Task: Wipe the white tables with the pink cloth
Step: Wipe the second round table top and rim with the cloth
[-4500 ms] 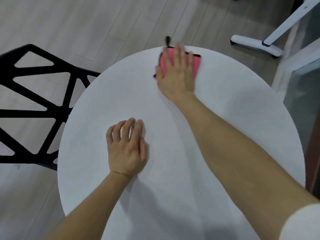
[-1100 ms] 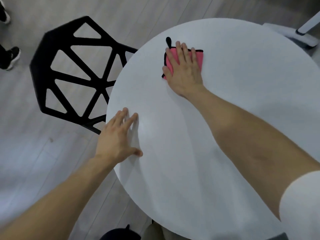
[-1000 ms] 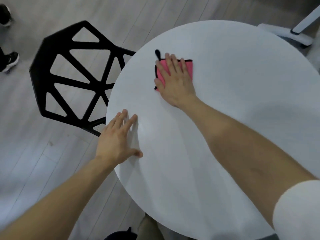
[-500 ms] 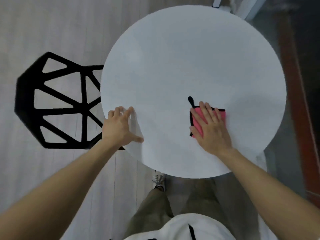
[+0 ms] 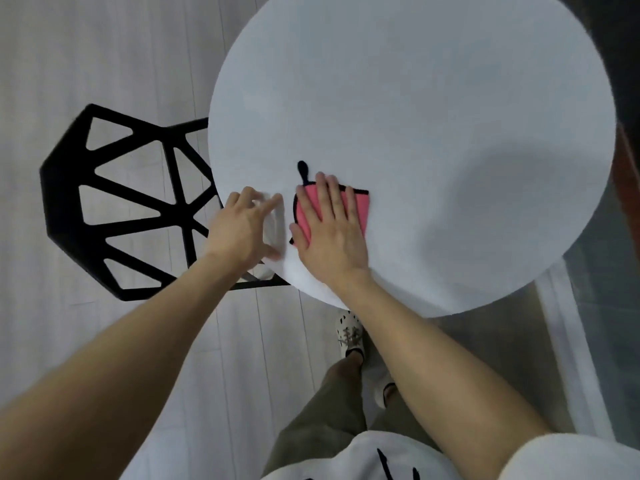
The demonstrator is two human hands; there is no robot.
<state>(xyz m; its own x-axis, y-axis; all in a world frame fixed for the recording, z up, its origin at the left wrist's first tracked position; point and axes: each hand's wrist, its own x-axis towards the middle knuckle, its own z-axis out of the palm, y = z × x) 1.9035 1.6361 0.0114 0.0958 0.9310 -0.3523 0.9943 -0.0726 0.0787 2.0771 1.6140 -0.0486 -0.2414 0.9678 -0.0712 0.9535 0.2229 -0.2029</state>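
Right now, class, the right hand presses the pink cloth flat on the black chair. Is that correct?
Not quite. In the head view the right hand presses the pink cloth flat on the white table, not the black chair, which stands beside it.

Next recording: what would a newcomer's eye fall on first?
The pink cloth with black trim, pressed flat under the right hand by the near-left edge of the round white table. Just left of it the left hand touches the rim, and a black lattice chair stands beside the table.
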